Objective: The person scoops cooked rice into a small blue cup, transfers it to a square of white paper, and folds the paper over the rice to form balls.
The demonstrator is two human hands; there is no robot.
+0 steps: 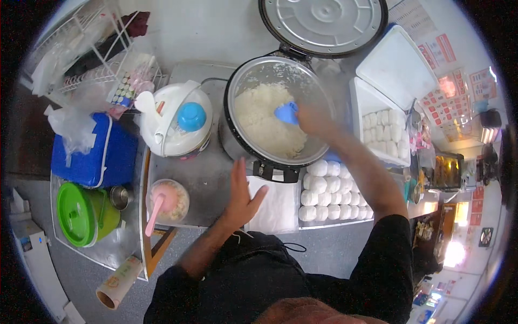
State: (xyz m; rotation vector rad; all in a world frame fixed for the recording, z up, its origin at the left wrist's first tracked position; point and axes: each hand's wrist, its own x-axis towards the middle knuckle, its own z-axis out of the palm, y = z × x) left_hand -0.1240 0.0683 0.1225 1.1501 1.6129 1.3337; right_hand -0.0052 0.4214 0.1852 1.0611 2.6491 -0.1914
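A large round rice cooker (279,162) stands on the metal table with its lid (327,22) raised, and cooked white rice (263,117) lies inside. My right hand (313,119) reaches over the rim, closed around a blue plastic scoop or cup (286,113) at the rice. My left hand (243,198) holds nothing; its fingers are spread in front of the cooker, beside a stack of clear plastic sheets or bags (274,206). Rows of small white wrapped bundles (332,184) lie to the right of the sheets.
A white foam box (358,113) with similar bundles stands at right. On the left are a white lidded tub (202,141) carrying a blue bowl (192,116), a container with a pink scoop (164,198), a blue cooler (77,162) and a green lidded bucket (77,214).
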